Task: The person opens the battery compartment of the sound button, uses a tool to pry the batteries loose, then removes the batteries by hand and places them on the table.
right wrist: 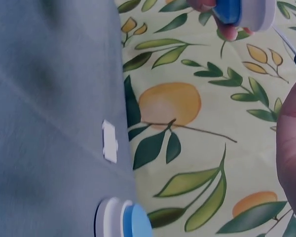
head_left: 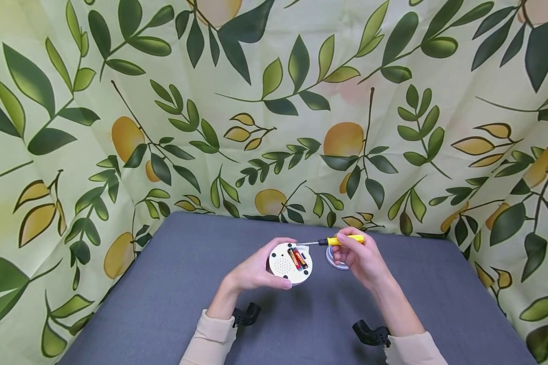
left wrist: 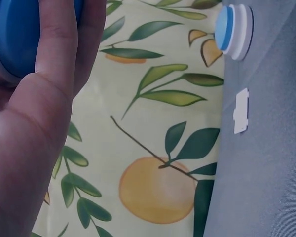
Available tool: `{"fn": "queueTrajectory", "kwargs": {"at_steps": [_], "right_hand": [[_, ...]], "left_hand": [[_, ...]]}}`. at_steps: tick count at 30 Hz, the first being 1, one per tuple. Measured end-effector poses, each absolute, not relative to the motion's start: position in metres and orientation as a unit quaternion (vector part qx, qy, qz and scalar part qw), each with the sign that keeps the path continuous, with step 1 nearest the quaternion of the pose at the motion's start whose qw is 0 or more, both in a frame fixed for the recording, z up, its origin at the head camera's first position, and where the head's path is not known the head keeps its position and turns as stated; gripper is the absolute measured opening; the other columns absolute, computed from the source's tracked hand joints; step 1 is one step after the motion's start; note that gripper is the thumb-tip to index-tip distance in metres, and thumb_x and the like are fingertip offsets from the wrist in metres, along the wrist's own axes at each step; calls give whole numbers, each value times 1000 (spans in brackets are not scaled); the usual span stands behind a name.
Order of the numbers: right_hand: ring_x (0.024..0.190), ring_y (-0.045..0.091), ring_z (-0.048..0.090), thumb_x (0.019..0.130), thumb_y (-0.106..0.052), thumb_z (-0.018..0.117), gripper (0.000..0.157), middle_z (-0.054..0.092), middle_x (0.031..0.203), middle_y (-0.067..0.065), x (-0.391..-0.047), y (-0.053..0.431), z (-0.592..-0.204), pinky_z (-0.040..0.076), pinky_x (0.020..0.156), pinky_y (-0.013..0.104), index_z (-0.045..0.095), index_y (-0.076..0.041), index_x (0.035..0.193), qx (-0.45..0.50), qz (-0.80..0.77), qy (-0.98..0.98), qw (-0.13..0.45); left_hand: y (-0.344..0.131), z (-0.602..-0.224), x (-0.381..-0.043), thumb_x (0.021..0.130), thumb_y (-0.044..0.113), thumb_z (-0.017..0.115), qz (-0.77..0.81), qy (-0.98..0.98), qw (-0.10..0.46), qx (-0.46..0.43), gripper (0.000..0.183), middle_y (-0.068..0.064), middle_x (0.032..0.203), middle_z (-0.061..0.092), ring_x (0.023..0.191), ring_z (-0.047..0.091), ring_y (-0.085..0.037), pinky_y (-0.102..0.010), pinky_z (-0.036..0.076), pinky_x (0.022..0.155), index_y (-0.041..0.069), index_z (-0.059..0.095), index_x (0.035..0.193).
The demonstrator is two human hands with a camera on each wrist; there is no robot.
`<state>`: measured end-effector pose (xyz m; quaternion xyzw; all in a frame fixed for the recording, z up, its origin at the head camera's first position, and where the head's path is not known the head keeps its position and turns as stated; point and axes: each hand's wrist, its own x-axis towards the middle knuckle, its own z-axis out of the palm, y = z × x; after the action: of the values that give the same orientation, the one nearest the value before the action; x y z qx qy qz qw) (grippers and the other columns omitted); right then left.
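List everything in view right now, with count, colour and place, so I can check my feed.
held round device: 1, white with a blue opposite face, raised above the table
batteries: 2 visible, red, orange and black, in the held device's open compartment
screwdriver: 1, yellow handle, black collar, tip by the held device's edge
second round device: 1, white and blue, on the table
flat plate: 1, white, on the table
table: 1, grey-blue, below
patterned cloth: cream with leaves and fruit, behind
wrist mounts: 2, black, at the wrists
sleeves: 2, cream
left hand: 1, bare, gripping the held device
right hand: 1, bare, holding the screwdriver
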<state>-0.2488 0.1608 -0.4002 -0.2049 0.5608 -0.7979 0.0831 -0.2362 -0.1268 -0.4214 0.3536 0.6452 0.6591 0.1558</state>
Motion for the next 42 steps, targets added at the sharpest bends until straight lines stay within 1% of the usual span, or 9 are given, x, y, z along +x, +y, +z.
{"fn": "queueTrajectory", "kwargs": {"at_steps": [4, 9, 14, 18, 20, 22, 27, 32, 42], "right_hand": [[71, 14, 63, 103, 1, 50, 17, 65, 85, 6, -245, 172, -404, 55, 66, 26, 63, -8, 97, -217, -778, 585, 80], [75, 16, 66, 102, 4, 51, 14, 67, 88, 8, -241, 187, -411, 59, 71, 31, 62, -4, 103, -233, -759, 603, 83], [80, 17, 68, 101, 1, 56, 6, 67, 92, 9, -236, 200, -418, 59, 76, 34, 59, 1, 107, -195, -737, 642, 84], [84, 20, 66, 99, -4, 62, 21, 63, 100, 12, -231, 208, -422, 59, 79, 33, 56, 10, 114, -128, -696, 702, 82], [87, 23, 65, 99, -6, 64, 27, 61, 104, 14, -229, 211, -425, 58, 80, 33, 55, 12, 118, -95, -675, 727, 85], [87, 24, 65, 98, -8, 64, 30, 60, 104, 15, -228, 215, -428, 58, 80, 33, 55, 11, 120, -68, -656, 746, 88], [82, 24, 64, 96, -7, 64, 29, 62, 99, 16, -227, 226, -441, 57, 77, 34, 57, 9, 120, -22, -606, 792, 77], [81, 23, 62, 95, -4, 65, 29, 63, 98, 17, -227, 241, -452, 58, 76, 34, 56, 10, 120, 14, -584, 809, 64], [79, 22, 63, 95, -2, 61, 29, 62, 103, 20, -233, 283, -465, 57, 71, 33, 54, 13, 120, 22, -504, 863, 38]], "left_hand": [[-128, -422, -237, 78, 3, 82, 656, 653, 145, 350, 85, -17, 128, 57, 104, 64, -22, -31, 54, 88, 5, 36, 149], [-130, -422, -237, 77, 3, 83, 648, 670, 129, 339, 85, -15, 126, 58, 103, 63, -22, -30, 53, 87, 10, 39, 149], [-130, -421, -237, 77, 5, 83, 646, 675, 126, 332, 85, -14, 126, 58, 103, 63, -23, -30, 53, 86, 11, 39, 149], [-130, -421, -237, 77, 5, 83, 647, 676, 127, 328, 85, -14, 126, 57, 102, 62, -22, -29, 53, 86, 11, 39, 149], [-130, -421, -237, 77, 5, 83, 647, 677, 126, 327, 85, -14, 125, 57, 102, 62, -22, -29, 53, 85, 12, 39, 149], [-130, -421, -237, 77, 5, 83, 645, 679, 124, 327, 85, -14, 125, 58, 102, 62, -22, -29, 53, 85, 12, 39, 149], [-129, -421, -237, 76, 5, 83, 641, 685, 122, 325, 85, -13, 126, 58, 103, 62, -22, -29, 53, 85, 13, 39, 149], [-130, -420, -236, 76, 4, 83, 641, 686, 124, 322, 85, -12, 126, 58, 103, 62, -22, -29, 52, 85, 13, 39, 149], [-129, -420, -237, 75, 7, 85, 640, 689, 124, 315, 86, -12, 128, 57, 104, 61, -24, -29, 51, 86, 13, 40, 148]]}}
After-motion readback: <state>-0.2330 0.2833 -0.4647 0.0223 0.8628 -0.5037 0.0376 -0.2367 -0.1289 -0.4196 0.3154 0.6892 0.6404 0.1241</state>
